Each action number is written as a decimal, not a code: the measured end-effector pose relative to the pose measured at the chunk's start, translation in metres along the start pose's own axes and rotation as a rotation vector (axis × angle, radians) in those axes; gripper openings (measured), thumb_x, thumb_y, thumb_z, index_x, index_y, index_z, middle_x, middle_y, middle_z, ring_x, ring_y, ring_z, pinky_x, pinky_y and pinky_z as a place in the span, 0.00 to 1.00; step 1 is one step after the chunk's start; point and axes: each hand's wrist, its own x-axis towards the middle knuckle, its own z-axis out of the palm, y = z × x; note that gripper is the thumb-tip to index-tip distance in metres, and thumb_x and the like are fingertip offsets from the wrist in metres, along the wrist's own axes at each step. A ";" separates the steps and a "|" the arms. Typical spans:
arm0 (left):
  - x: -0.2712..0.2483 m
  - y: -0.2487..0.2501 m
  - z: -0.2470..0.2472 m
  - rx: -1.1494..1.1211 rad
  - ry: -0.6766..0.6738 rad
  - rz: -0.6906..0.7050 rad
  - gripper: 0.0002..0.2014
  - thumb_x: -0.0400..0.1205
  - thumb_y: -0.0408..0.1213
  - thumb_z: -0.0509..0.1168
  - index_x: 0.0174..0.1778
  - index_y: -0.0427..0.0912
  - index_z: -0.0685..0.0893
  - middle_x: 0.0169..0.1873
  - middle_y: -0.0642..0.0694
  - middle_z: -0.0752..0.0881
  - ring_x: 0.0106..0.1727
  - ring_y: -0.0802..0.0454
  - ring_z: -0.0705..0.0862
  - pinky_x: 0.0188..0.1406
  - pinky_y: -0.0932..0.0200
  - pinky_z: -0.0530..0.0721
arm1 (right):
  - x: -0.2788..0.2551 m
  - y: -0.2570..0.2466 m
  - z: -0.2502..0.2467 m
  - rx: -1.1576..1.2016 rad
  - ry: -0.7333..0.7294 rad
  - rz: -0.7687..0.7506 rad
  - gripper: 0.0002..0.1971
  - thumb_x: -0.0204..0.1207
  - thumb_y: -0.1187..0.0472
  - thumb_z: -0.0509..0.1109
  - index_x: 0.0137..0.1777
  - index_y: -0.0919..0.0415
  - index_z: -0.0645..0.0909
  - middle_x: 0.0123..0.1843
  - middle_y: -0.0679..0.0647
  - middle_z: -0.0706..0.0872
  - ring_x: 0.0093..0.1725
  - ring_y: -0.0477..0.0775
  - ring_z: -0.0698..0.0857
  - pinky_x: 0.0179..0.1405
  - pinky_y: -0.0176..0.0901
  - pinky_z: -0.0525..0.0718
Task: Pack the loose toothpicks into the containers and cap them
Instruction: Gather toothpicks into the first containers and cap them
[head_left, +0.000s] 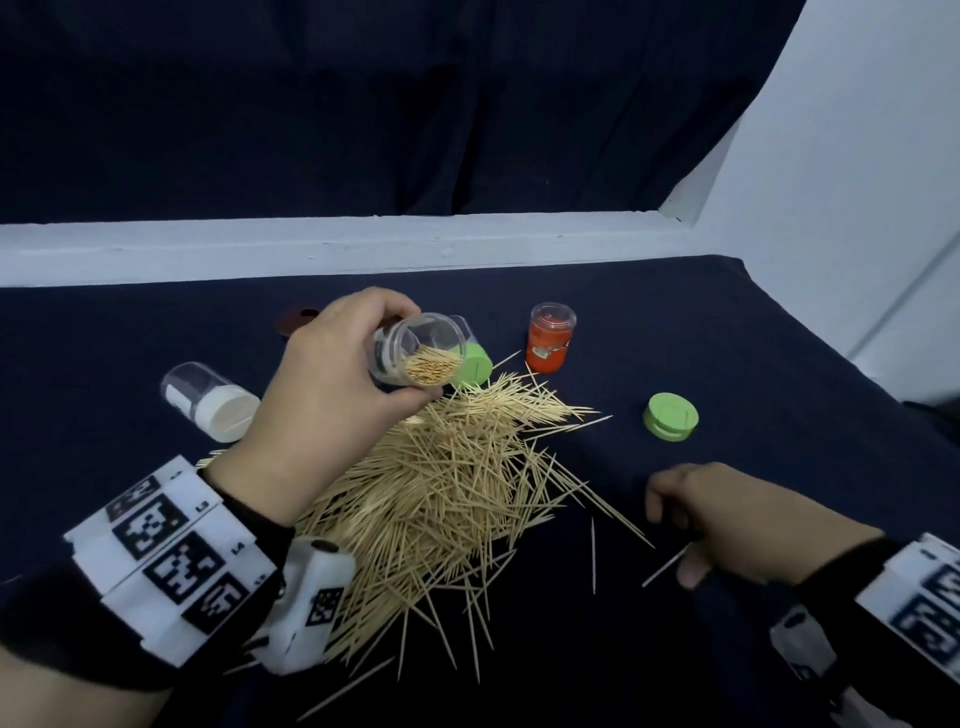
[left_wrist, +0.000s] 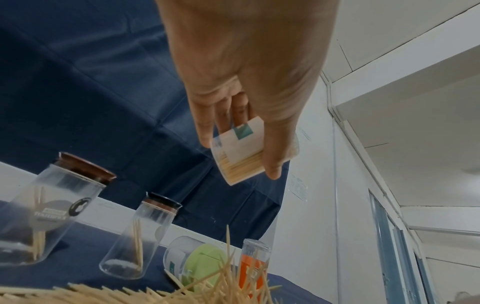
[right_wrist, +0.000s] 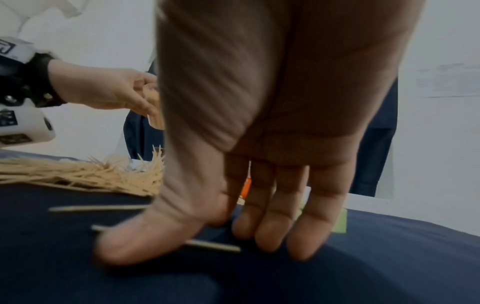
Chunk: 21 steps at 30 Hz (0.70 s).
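— Holding: clear container (head_left: 418, 356), tilted, part-filled with toothpicks, gripped by left hand (head_left: 332, 395) above loose toothpick pile (head_left: 441, 499) on dark cloth (head_left: 753, 364).
— Right hand (head_left: 727, 519)?
— Low on cloth right of pile; thumb (right_wrist: 135, 240) over single toothpick (right_wrist: 215, 245); fingers nearly straight. Grip: cannot tell.
— Surroundings?
— Green cap (head_left: 670, 417) right of pile; orange container (head_left: 550, 345) upright behind; white-capped container (head_left: 210, 399) lying left.
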 end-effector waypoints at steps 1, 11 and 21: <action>-0.001 0.000 0.000 0.002 0.000 -0.003 0.25 0.63 0.41 0.82 0.52 0.54 0.79 0.47 0.65 0.79 0.50 0.63 0.81 0.50 0.68 0.80 | 0.001 0.003 0.001 0.009 0.012 -0.009 0.21 0.61 0.62 0.81 0.43 0.42 0.73 0.44 0.41 0.79 0.42 0.40 0.79 0.43 0.39 0.81; -0.004 -0.002 0.001 -0.022 0.010 -0.052 0.26 0.63 0.41 0.83 0.54 0.53 0.80 0.50 0.58 0.82 0.51 0.63 0.82 0.54 0.58 0.83 | 0.014 -0.012 0.002 0.171 0.156 0.007 0.05 0.77 0.51 0.70 0.43 0.50 0.80 0.41 0.45 0.83 0.41 0.44 0.83 0.41 0.36 0.80; -0.004 -0.001 0.002 -0.007 0.003 -0.060 0.26 0.63 0.42 0.82 0.55 0.52 0.80 0.49 0.61 0.81 0.51 0.62 0.81 0.53 0.63 0.82 | 0.016 -0.054 0.009 0.114 0.079 0.178 0.21 0.69 0.43 0.76 0.45 0.58 0.73 0.43 0.49 0.76 0.43 0.49 0.79 0.31 0.36 0.75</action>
